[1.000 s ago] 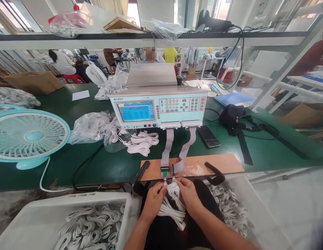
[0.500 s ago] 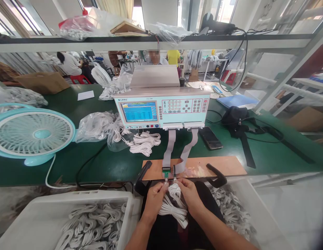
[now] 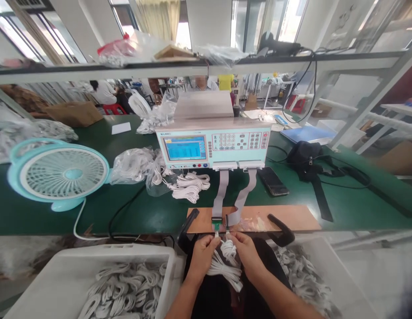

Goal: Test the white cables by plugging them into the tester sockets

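Observation:
At the bench's front edge, my left hand [image 3: 206,252] pinches one plug end of a white cable bundle [image 3: 225,271], up against the green connector board [image 3: 217,225]. My right hand [image 3: 245,250] pinches the other cable plug at the second, narrow connector [image 3: 227,219]. The coiled cable hangs between both hands over my lap. Grey ribbon cables [image 3: 221,195] run from the two connectors to the tester [image 3: 214,146], whose screen [image 3: 186,148] is lit blue. My fingers cover most of both plugs, so how far they sit in is hidden.
White bins of coiled cables stand at left [image 3: 119,250] and right [image 3: 305,274]. Black clamp-like handles [image 3: 282,230] flank the wooden board [image 3: 292,215]. On the bench are a fan [image 3: 64,173], loose cable bundles [image 3: 190,186], a phone [image 3: 274,181] and a black bag [image 3: 304,157]. People sit beyond.
The whole view has shifted, so the scene sits slightly lower and further right. Both hands keep their pinch on the cable plugs at the connectors.

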A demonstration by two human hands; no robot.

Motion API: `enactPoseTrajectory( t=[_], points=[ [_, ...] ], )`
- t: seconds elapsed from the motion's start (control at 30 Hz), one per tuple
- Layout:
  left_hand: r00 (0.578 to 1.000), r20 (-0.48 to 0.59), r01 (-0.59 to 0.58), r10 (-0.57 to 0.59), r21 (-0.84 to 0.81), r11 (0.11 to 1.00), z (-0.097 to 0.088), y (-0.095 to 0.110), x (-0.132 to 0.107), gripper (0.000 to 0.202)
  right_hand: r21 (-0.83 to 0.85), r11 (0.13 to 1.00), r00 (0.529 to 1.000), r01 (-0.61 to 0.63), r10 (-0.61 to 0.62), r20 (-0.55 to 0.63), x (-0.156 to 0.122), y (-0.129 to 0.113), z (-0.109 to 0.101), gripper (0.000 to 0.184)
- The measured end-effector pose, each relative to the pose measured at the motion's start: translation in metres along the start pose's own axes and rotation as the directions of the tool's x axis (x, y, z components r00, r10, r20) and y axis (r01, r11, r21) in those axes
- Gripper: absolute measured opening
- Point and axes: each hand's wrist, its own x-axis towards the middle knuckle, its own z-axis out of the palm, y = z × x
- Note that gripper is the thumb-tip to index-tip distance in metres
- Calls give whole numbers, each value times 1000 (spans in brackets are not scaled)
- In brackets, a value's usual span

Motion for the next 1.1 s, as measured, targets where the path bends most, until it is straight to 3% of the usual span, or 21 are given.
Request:
enactPoseTrajectory(
  t=[0.2,0.4,0.67,0.77,0.87,0.93,1.0,1.1],
  points=[
    [998,61,-18,23,-74,997,4,8,4,39,-40,998,998,47,-46,33,5,3,-2,32],
    [999,51,6,0,-101,995,10,10,8,50,-18,996,991,93,-90,100,14,11,-6,35],
    [999,-33,-39,37,-47,998,12,6,12,45,-77,987,990,143,-142,24,19,13,-6,37],
    [999,-50,-8,3,-100,995,15,6,8,44,-123,980,987,158,-159,2,13,7,-3,39],
    [999,-1,54,-55,-132,990,23,6,-6,40,-176,974,990,144,-140,32,-3,0,-7,38],
    [994,70,94,-86,-118,989,31,6,-19,37,-208,975,995,75,-60,81,-15,-7,-21,34],
    [987,119,117,-105,-102,988,39,7,-33,35,-311,950,992,3,37,123,-25,-17,-49,28],
    [974,114,207,-193,-124,970,46,6,-48,32,-628,779,992,2,79,101,-38,-36,-109,19]
  ],
)
